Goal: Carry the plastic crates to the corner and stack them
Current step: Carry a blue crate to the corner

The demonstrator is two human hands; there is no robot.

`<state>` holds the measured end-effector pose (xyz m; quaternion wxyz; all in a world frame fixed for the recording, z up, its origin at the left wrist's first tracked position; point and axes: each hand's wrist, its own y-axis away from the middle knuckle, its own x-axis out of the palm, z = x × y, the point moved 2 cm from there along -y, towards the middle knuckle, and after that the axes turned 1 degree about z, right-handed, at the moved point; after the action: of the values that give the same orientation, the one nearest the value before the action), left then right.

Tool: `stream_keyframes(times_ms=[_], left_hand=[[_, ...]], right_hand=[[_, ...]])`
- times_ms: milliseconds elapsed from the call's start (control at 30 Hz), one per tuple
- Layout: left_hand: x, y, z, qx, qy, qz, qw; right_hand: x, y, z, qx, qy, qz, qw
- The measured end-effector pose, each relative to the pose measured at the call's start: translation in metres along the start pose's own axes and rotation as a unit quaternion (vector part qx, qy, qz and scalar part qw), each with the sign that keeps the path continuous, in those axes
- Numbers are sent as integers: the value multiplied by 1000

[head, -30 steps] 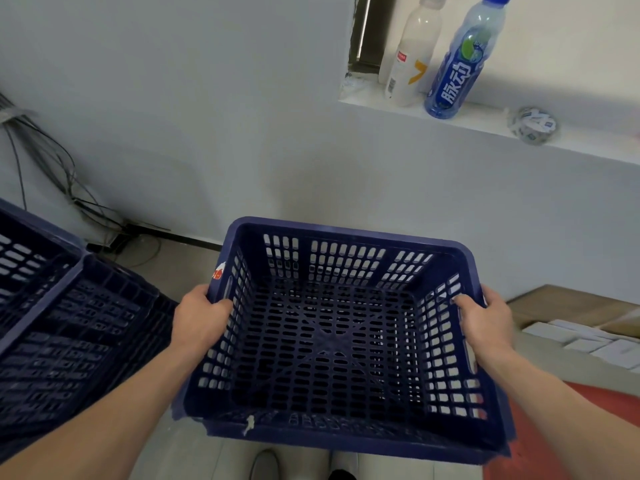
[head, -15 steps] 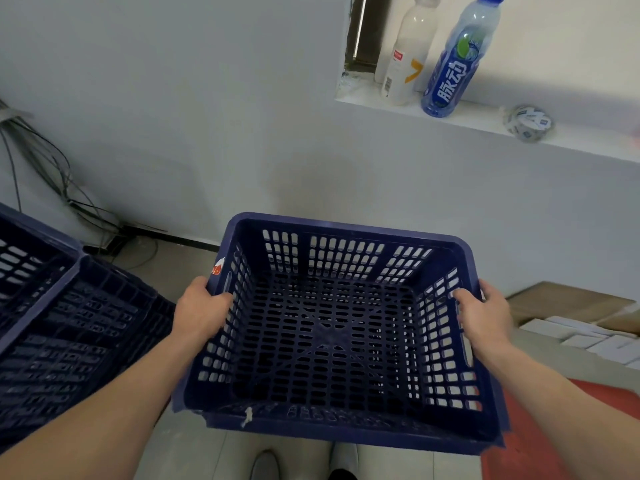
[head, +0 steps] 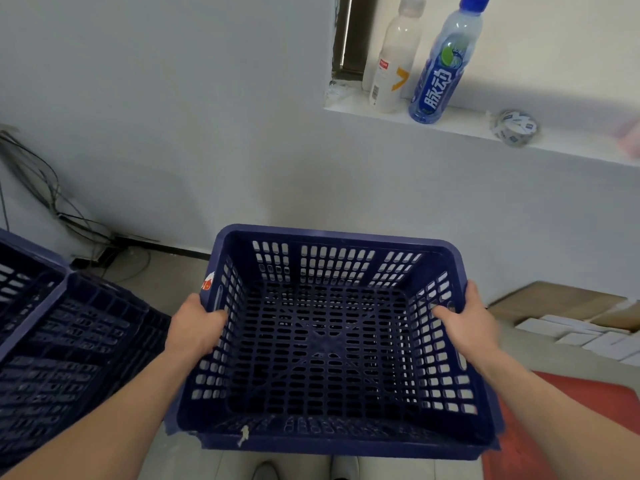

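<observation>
I hold an empty dark blue slotted plastic crate (head: 332,237) level in front of me, above the floor, facing a white wall. My left hand (head: 194,327) grips its left rim, fingers curled over the edge. My right hand (head: 467,323) grips the right rim the same way. A small red and white sticker sits on the crate's left rim. At the left edge stands a stack of more dark blue crates (head: 62,341), nested and tilted, partly cut off by the frame.
A white ledge (head: 571,150) on the wall carries two bottles (head: 440,60) and a tape roll (head: 514,128). Cables (head: 52,202) hang in the left corner. Cardboard and white boxes (head: 581,323) lie at right beside a red mat (head: 588,410). My shoes show at the bottom.
The crate has stayed in both hands at nearly the same place. The view has shifted slightly, with the wall ledge and bottles sliding a little left.
</observation>
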<state>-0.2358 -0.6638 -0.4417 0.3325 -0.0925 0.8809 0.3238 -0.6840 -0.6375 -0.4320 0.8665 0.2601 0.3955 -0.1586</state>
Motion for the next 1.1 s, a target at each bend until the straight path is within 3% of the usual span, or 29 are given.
stream_keyframes(times_ms=[233, 767, 1100], left_hand=[[0, 1, -1, 1, -34, -10, 999], [-4, 7, -5, 19, -72, -2, 997], [4, 40, 32, 61, -166, -81, 981]], right_hand=[[1, 0, 0, -9, 45, 0, 999], [-1, 8, -9, -45, 23, 30, 998], [0, 11, -8, -49, -25, 49, 997]])
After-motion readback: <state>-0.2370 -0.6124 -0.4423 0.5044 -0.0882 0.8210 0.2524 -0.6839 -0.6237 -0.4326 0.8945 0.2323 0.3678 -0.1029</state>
